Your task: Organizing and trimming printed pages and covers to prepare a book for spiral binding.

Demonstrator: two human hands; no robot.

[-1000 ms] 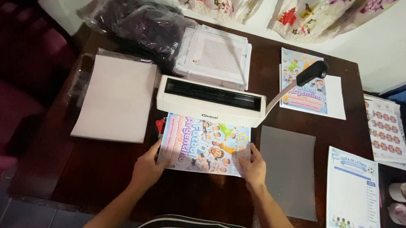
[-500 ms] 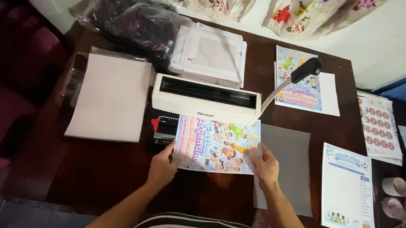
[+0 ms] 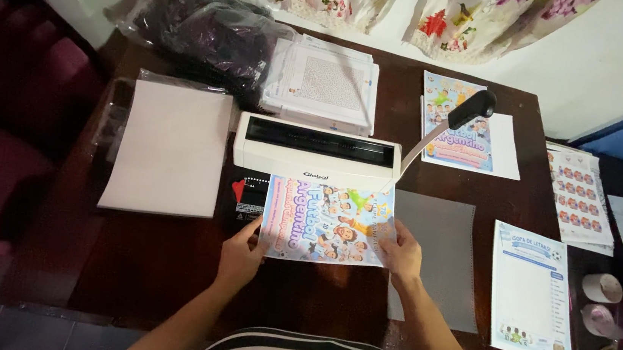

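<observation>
Colourful printed sheets (image 3: 326, 222) lie at the front of the white binding machine (image 3: 314, 151), left hand (image 3: 239, 255) and right hand (image 3: 399, 252) each in a pinching grip on a near corner. This looks like the aligning step; feeding the far edge squarely into the slot would seem to come next. Beyond, the lever handle (image 3: 470, 110) stands raised over the dark table (image 3: 165, 275).

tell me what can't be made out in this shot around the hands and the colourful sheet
Head view only:
- Top edge of the colourful sheet: whether it sits in the white binding machine slot cannot be told.
- Left hand and right hand: fingers under the sheet are hidden by it.
- Dark bag: contents lost in shadow.
- Small items at the table's right edge: too small, partly cut off.
</observation>
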